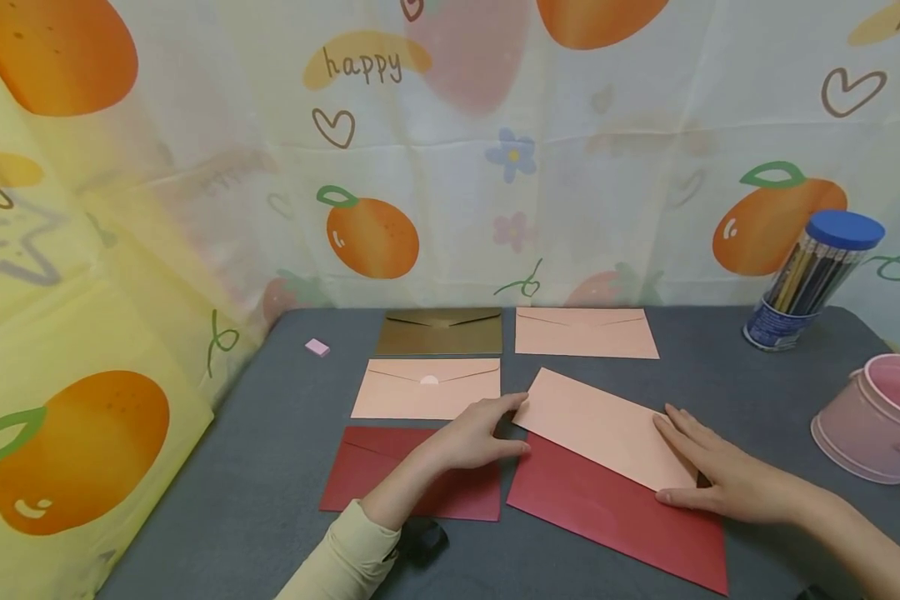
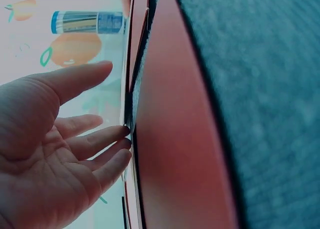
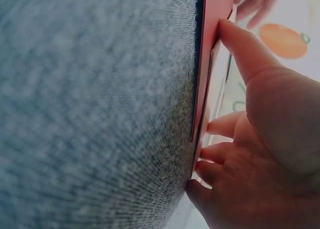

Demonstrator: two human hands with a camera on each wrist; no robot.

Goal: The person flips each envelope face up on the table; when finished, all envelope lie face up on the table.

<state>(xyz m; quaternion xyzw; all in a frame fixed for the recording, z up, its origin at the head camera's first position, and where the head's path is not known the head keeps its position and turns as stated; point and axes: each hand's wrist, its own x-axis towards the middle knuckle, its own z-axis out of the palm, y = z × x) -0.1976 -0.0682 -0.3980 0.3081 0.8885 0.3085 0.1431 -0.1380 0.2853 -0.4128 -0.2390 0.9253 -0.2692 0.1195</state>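
A light pink envelope [image 1: 600, 429], turned at an angle, overlaps the upper part of a red envelope [image 1: 622, 517] on the grey tabletop. My right hand [image 1: 727, 471] lies over the pink one's right end, fingers spread along it and thumb at its lower edge. In the right wrist view, the right thumb [image 3: 250, 49] touches down by the red envelope [image 3: 212, 29] while the other fingertips meet the surface. My left hand [image 1: 476, 433] is at the pink envelope's left corner, its fingertips right at the edge and its thumb apart from the fingers.
Left of these lie a second red envelope [image 1: 412, 492], partly under the left forearm, and a pink envelope with a round seal [image 1: 427, 400]. Behind are a brown envelope [image 1: 438, 337] and another pink one [image 1: 585, 333]. A pencil tub [image 1: 780, 321], pink bucket [image 1: 862, 425] and small eraser-like block [image 1: 317, 347] stand around.
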